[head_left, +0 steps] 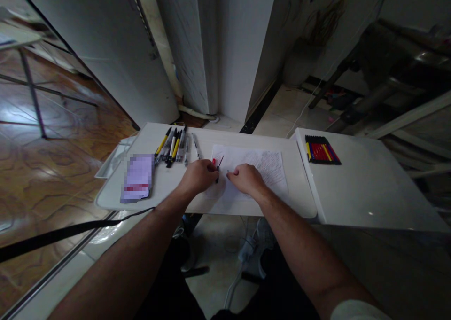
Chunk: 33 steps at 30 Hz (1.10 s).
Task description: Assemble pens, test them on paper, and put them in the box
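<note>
My left hand (200, 176) is closed in a pinch on a slim dark pen part with a thin red refill (221, 160) slanting up from it. A small red piece (213, 161) shows just above those fingertips. Close by on the right, my right hand (245, 178) is also pinched shut, and a tiny pale tip shows at its fingers, too small to name. Both hands are over a white sheet of paper (271, 162) covered with slanting pen strokes. A clear-barrelled pen (196, 146) lies just beyond my left hand.
Several yellow, black and clear pens (172, 144) lie at the left of the white table (299, 195), near a blurred purple object (138, 176). On the adjoining white surface (366, 188) rests a row of black-capped coloured pens (322, 151). A black strap (84, 226) runs at lower left.
</note>
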Motion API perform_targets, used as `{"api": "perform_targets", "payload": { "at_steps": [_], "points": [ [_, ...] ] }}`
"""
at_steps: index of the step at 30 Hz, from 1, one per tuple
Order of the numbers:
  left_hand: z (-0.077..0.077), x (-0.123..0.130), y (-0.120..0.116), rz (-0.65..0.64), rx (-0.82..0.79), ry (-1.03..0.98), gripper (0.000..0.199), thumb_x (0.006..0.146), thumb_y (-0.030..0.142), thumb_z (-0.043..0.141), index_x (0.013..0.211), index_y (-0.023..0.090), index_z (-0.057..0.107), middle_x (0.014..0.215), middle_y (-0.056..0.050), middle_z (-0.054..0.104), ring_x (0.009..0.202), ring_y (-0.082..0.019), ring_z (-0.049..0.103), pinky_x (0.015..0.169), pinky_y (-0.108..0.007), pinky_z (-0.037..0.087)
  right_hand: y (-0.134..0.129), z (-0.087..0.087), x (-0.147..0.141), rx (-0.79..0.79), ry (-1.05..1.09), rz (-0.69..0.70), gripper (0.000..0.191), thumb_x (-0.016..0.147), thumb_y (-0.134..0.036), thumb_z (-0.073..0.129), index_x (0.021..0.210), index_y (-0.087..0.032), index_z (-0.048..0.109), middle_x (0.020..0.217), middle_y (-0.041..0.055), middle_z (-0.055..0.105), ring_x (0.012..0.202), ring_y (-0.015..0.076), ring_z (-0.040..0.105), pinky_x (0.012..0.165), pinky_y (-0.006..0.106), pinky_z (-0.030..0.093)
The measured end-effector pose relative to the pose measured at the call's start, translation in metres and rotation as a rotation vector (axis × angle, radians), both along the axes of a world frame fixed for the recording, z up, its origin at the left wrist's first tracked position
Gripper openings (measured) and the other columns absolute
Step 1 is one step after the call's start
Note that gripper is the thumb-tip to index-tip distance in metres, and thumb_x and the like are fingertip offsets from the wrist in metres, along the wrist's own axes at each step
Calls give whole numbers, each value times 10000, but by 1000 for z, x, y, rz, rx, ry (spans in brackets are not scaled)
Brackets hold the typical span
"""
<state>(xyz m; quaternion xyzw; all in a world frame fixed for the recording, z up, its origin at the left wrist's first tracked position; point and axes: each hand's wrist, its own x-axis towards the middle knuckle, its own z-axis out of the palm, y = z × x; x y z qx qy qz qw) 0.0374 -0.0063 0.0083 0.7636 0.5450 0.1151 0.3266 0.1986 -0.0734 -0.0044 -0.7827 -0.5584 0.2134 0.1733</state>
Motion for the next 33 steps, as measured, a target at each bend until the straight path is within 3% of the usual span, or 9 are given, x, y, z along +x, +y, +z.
{"api": "perform_targets", "payload": {
  "at_steps": [8, 12, 20, 27, 33],
  "points": [
    [-2, 4, -6, -99, 6, -185, 132, 708, 283, 642, 770, 181, 698, 686, -31, 703, 624, -156, 628, 563, -249, 420, 6, -8, -3, 196, 496, -136, 199, 735, -358, 618, 685, -183, 698, 653, 12, 695, 639, 138, 619, 609, 236, 425],
    [0, 7, -9, -168, 27, -229, 140, 712, 283, 649, 780, 171, 696, 704, -30, 703, 652, -149, 620, 579, -239, 423, 7, -11, -5, 245, 607, -165, 162, 709, -316, 604, 655, -178, 670, 603, -9, 655, 594, 123, 582, 581, 227, 417],
    [4, 6, -8, -214, 4, -272, 240, 796, 354, 583, 832, 160, 720, 727, -33, 701, 623, -136, 588, 574, -240, 411, 9, -8, -1, 290, 573, -174, 139, 676, -299, 603, 616, -181, 646, 564, -32, 601, 574, 123, 537, 564, 230, 390],
    [6, -5, 5, 16, 97, -78, 237, 789, 369, 596, 856, 180, 722, 738, -45, 712, 648, -162, 618, 596, -260, 423, 9, -4, 4, 231, 439, -127, 124, 673, -266, 587, 601, -180, 640, 569, -24, 612, 598, 129, 566, 580, 231, 391],
    [10, -11, 7, 33, 135, 88, 198, 744, 325, 639, 864, 190, 721, 798, -60, 726, 706, -176, 634, 611, -268, 413, 8, -2, 11, 146, 324, -102, 112, 672, -262, 605, 624, -180, 665, 587, -10, 639, 608, 138, 594, 579, 234, 397]
  ]
}}
